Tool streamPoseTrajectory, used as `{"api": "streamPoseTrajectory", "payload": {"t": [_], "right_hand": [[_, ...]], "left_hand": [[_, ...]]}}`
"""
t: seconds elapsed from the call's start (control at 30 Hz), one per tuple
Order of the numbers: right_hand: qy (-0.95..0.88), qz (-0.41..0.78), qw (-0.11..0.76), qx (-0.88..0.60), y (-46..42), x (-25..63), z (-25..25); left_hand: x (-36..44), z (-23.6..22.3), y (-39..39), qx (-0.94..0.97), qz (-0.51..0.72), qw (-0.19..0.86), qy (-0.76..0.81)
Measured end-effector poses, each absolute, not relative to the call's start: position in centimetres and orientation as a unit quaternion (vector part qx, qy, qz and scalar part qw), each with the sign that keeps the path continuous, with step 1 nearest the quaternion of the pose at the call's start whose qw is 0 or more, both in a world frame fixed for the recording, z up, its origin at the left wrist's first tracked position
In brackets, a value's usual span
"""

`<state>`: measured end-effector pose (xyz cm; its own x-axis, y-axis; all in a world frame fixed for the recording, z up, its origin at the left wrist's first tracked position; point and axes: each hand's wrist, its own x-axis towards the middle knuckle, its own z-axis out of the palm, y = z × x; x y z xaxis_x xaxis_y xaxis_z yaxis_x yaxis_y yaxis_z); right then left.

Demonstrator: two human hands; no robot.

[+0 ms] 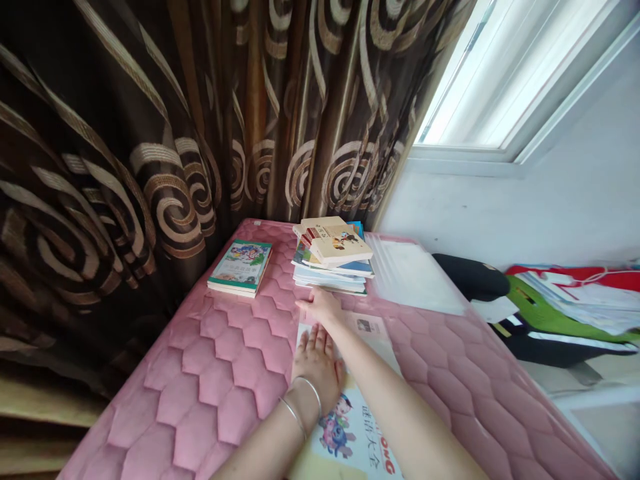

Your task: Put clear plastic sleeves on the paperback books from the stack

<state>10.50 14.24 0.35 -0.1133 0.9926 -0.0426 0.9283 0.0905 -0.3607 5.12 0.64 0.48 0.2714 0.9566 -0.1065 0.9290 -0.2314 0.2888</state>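
A white printed book cover (367, 413) with cartoon figures, Chinese characters and red letters lies spread lengthwise on the pink quilted mattress (240, 373). My left hand (316, 367), with two thin bangles at the wrist, lies flat on the cover, fingers pointing away from me. Just beyond it, my right hand (324, 308) rests at the cover's far end, a digit stretched to the left; its other fingers show only partly. The right forearm crosses over the cover and hides part of it. Whether pages lie beneath the cover is hidden.
Past my right hand stands a stack of books (333, 257), beige ones on top. To its left lies a green-edged book (241, 267). A translucent plastic sheet (415, 277) covers the far right corner. Patterned curtains (280, 120) hang behind; clothes and papers (565, 300) are at right.
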Motion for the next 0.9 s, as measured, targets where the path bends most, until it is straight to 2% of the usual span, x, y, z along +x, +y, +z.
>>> {"api": "streamPoseTrajectory", "payload": {"t": [0.4,0.9], "right_hand": [[-0.774,0.162,0.065,-0.609,12.0,11.6,1.0],[-0.735,0.144,0.086,-0.657,14.5,10.2,0.5]], "left_hand": [[5.3,0.5,0.7,0.782,0.028,0.127,0.61],[5.2,0.5,0.6,0.787,0.036,0.134,0.602]]}}
